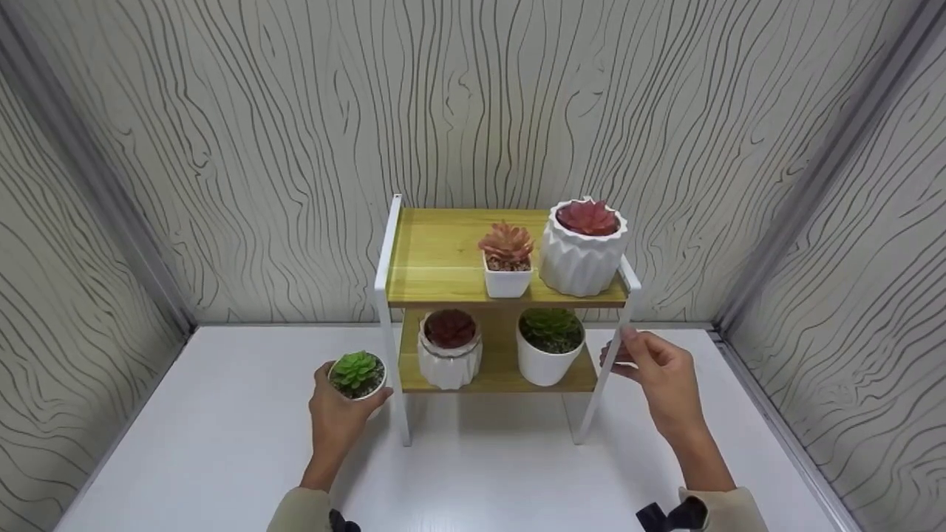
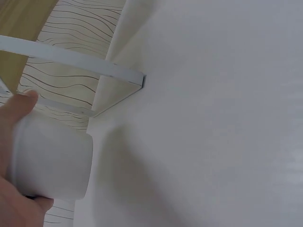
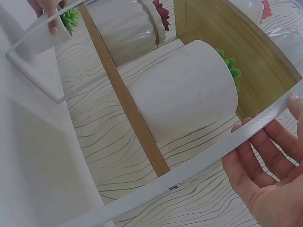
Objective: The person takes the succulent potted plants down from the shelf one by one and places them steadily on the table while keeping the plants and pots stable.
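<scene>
My left hand (image 1: 341, 414) grips a small white pot with a green succulent (image 1: 358, 374), thumb on one side and fingers round the other. In the left wrist view, that white pot (image 2: 54, 156) shows its smooth side above the table, beside the shelf's left leg. At the other end, my right hand (image 1: 665, 377) holds the white right leg (image 1: 610, 362) of a two-tier plant shelf. The right wrist view has the thumb on one side of this white bar (image 3: 241, 135) and the fingers (image 3: 265, 151) at its other side.
On the upper wooden board (image 1: 436, 258) stand a square pot with a pinkish succulent (image 1: 508, 282) and a ridged pot with a red one (image 1: 580, 258). Below are a ridged pot with a dark red plant (image 1: 449, 362) and a smooth pot with a green plant (image 1: 547, 362). Wood-patterned walls (image 1: 295, 148) enclose the white table (image 1: 222, 443).
</scene>
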A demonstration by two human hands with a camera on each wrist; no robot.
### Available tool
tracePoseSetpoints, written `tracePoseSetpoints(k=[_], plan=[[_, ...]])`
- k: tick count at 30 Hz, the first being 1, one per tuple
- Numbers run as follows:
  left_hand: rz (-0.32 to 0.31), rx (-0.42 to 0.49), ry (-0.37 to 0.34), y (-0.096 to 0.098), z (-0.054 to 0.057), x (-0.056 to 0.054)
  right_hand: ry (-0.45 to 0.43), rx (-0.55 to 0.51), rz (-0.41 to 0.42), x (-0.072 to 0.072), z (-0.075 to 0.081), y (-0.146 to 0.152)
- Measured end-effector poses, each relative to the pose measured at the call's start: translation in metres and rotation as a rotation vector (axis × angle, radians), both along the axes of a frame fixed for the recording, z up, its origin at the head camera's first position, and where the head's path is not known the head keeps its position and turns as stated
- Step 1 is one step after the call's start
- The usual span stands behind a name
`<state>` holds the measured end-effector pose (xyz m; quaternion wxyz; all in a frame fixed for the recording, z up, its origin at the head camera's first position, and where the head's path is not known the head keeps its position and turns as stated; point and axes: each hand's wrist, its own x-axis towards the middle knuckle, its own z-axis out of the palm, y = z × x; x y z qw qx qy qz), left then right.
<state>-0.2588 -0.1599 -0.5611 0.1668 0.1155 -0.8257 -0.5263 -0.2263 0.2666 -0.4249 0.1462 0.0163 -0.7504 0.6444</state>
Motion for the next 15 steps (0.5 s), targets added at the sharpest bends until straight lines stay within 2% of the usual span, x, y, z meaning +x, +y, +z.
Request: tracePoseSetpoints(k=[7,15], plan=[[0.008,0.017,-0.018,0.003,-0.008,-0.003,-0.006,0.007,-0.007,0.000,0.000,0.000],[0.011,-0.007,-0.026,0.007,-0.013,-0.006,-0.009,0.000,-0.009,0.000,-0.001,0.000]])
